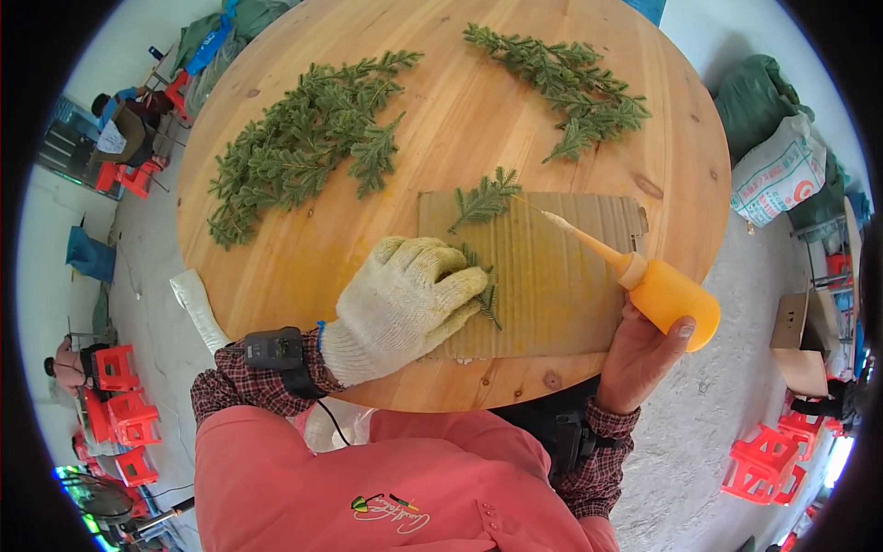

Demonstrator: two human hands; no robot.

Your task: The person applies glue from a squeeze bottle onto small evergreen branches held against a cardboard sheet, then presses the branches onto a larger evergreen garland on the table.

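Upper sprig (485, 198): lies across the far edge of the cardboard sheet (570, 304), the thin end of the nozzle (589, 237) at or just beside its needles; contact I cannot confirm. Lower sprig (492, 308): over the cardboard, nearer the person, gripped in the curled fingers of the gloved left hand (400, 294); whether the two sprigs join behind the glove is hidden. The bare right hand (644, 354) is closed around the orange squeeze bottle (679, 302), nozzle pointing far left. Progress, my judgement: this piece is mid-step; I can make out no liquid on the needles. The cardboard carries yellowish marks. Farther out on the round wooden table (681, 138): a large left heap (303, 138) of greenery and a smaller right cluster (570, 87). Which is handled and which waiting I cannot tell, so the remainder stays uncounted. Off the table, right side: a white sack (780, 170), and red stools (766, 460) nearer.
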